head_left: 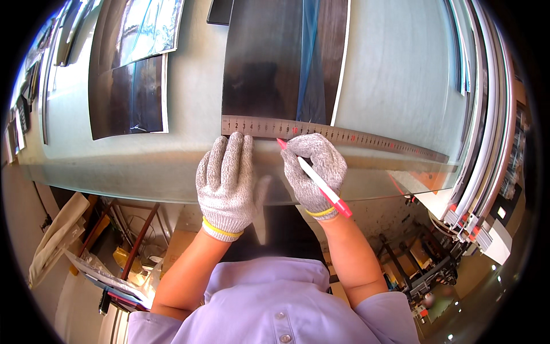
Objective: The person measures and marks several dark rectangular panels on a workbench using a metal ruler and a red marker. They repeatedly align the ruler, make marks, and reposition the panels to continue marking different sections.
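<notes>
Ruler [332,134] was set pretty much left-to-right in the head view, along the near edge of the dark sheet [258,69], left end by the left hand [227,180], whose fingers were barely spread. Red-and-white pen [316,176] was pinched by the right hand [332,163], tip basically at the ruler's edge.

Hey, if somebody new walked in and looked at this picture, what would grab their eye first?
Probably the red-and-white pen in the gloved right hand, near the center, its red tip just below the long metal ruler. Next might come that ruler, slanting rightward along the lower edge of a dark glossy sheet, with the gloved left hand's fingertips at its left end.
</notes>
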Demonstrator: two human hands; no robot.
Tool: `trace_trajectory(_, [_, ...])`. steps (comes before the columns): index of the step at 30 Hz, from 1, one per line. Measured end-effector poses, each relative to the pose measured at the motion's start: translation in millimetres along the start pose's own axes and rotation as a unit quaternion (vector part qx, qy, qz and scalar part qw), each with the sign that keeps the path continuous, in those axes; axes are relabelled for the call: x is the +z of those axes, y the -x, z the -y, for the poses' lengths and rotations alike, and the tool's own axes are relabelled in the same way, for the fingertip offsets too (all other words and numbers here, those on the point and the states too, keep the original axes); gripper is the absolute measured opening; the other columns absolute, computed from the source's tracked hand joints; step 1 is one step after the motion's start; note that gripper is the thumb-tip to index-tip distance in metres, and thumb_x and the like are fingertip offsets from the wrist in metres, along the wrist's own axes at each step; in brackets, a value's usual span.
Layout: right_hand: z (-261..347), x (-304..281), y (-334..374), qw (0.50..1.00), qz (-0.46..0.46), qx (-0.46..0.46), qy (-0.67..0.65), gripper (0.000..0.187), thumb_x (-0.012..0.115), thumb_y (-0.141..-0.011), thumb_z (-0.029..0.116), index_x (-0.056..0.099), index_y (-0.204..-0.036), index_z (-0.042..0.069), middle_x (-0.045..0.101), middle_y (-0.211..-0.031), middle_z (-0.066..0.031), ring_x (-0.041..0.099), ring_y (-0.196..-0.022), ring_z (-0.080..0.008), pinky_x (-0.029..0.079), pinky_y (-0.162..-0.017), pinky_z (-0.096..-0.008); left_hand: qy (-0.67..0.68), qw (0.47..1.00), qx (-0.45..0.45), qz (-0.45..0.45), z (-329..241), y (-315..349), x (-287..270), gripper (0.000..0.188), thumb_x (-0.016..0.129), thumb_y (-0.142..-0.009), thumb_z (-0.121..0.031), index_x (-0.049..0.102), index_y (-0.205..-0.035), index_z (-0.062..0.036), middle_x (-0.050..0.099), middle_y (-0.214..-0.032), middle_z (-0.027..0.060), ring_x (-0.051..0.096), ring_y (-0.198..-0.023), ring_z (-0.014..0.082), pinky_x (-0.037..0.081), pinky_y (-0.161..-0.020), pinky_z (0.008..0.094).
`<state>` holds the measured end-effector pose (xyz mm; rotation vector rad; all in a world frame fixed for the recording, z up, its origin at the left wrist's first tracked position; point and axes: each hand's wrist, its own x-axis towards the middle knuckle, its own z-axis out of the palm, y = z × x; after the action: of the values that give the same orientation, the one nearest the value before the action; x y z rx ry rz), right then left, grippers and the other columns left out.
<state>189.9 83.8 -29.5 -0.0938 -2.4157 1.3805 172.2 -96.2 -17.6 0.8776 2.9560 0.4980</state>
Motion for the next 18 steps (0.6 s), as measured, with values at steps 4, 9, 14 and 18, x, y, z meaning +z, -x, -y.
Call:
trace_trajectory(4, [1.2, -3.7, -1.1, 1.000, 0.015, -0.003, 0.010, 0.019, 0.080, -0.078, -0.003, 0.070, -0.093, 0.003, 0.070, -0.086, -0.0113, 0.069, -0.076, -0.0306, 0.057, -0.069, -0.0395, 0.002, 1.000, 0.004, 0.003, 0.8, 1.3, 1.5, 0.069, 0.073, -0.085, -0.031, 0.059, -0.144, 0.0021, 0.056, -0.148, 0.0211, 0.051, -0.137, 0.0422, 0.038, -0.114, 0.0530])
trace_trajectory(9, [-7.1, -14.6, 5.9, 0.994, -0.100, -0.019, 0.047, 0.026, 0.077, -0.082, -0.009, 0.068, -0.105, -0.002, 0.073, -0.097, -0.0136, 0.067, -0.087, -0.0268, 0.055, -0.081, -0.0369, 0.004, 1.000, 0.005, 0.004, 1.0, 0.2, 0.7, 0.069, 0.073, -0.085, -0.032, 0.059, -0.144, 0.0019, 0.055, -0.149, 0.0208, 0.051, -0.137, 0.0419, 0.039, -0.114, 0.0528])
trace_trajectory(14, [-33.6, -56.3, 12.4, 0.973, -0.055, -0.004, 0.225, 0.029, 0.081, -0.081, 0.004, 0.074, -0.109, 0.005, 0.070, -0.109, -0.0107, 0.063, -0.108, -0.0334, 0.048, -0.101, -0.0474, -0.004, 1.000, 0.002, 0.004, 0.4, 2.0, 1.6, 0.068, 0.073, -0.086, -0.033, 0.060, -0.144, 0.0016, 0.055, -0.149, 0.0200, 0.051, -0.138, 0.0416, 0.039, -0.114, 0.0523])
trace_trajectory(18, [-39.9, -66.7, 18.0, 0.970, -0.043, -0.003, 0.240, 0.034, 0.080, -0.077, 0.000, 0.074, -0.109, 0.008, 0.070, -0.109, -0.0096, 0.063, -0.108, -0.0334, 0.047, -0.103, -0.0491, -0.004, 1.000, 0.002, 0.007, 0.4, 1.5, 0.8, 0.068, 0.073, -0.087, -0.033, 0.060, -0.144, 0.0014, 0.055, -0.149, 0.0200, 0.051, -0.138, 0.0415, 0.039, -0.113, 0.0521])
